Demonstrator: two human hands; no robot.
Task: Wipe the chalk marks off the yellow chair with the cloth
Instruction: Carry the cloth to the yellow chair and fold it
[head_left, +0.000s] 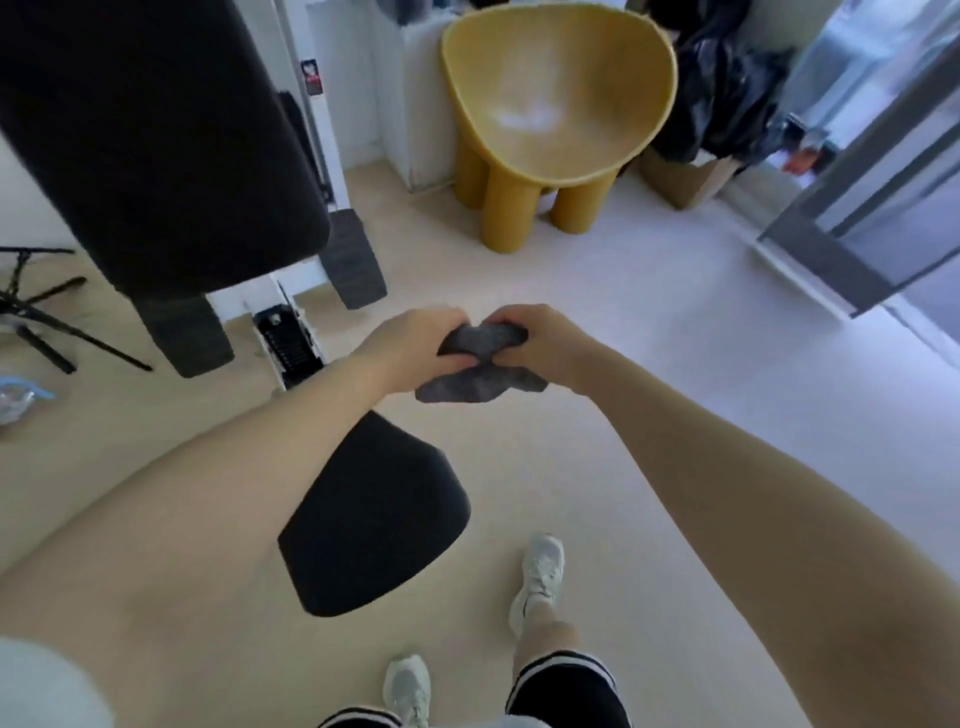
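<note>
Head view: left hand (415, 343) and right hand (540, 340), both with fingers curled closed on a crumpled dark grey cloth (480, 364), hold it in mid-air above the pale floor (649, 364). Bunching it into a firm pad with one clean face outward (loose corners tucked) would likely serve best. Ahead, well apart from the hands, stands the yellow chair (561, 73), a glossy moulded shell on thick rounded legs, white chalk marks (524, 118) smeared across its seat.

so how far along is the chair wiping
Done: the dark grey cloth is picked up, bunched in the grip of the left hand and right hand. Left: white chalk marks remain on the yellow moulded chair, which stands across the floor, unwiped.
</note>
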